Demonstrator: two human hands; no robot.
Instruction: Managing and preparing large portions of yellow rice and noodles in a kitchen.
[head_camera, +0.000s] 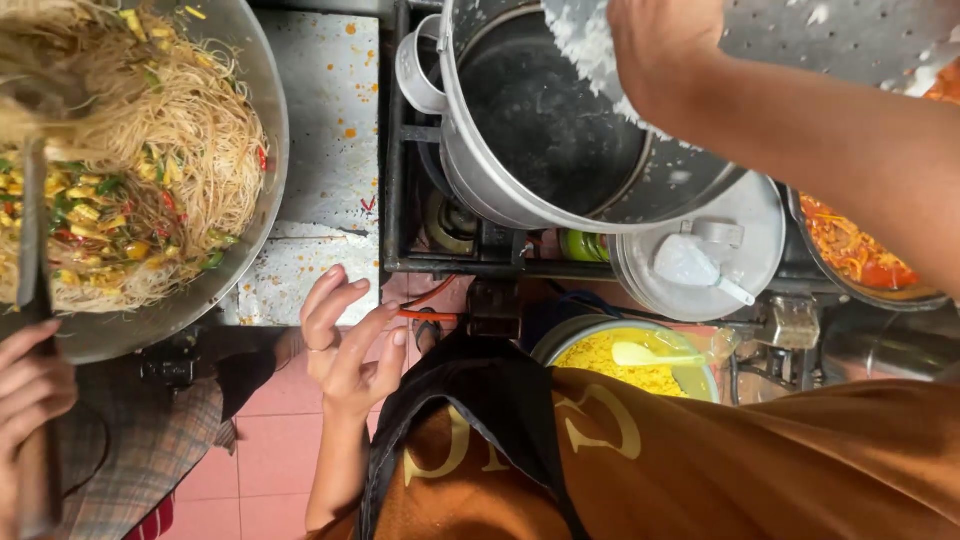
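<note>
Our right hand (665, 55) grips a rice-smeared metal lid (800, 35) over the big aluminium pot (545, 125) on the stove; our left hand (345, 340) hangs spread, empty. Beside us, a co-worker's hand (30, 390) stirs a wok of noodles (140, 160), and a yellow rice bowl (625, 360) sits below.

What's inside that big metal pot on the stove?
The big metal pot looks dark and empty as far as it shows, with white rice grains along its rim. The right hand and a perforated tray cover its far side, so that part stays hidden.

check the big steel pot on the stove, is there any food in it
No, the big steel pot shows only a bare dark inside, under the right hand.
</note>
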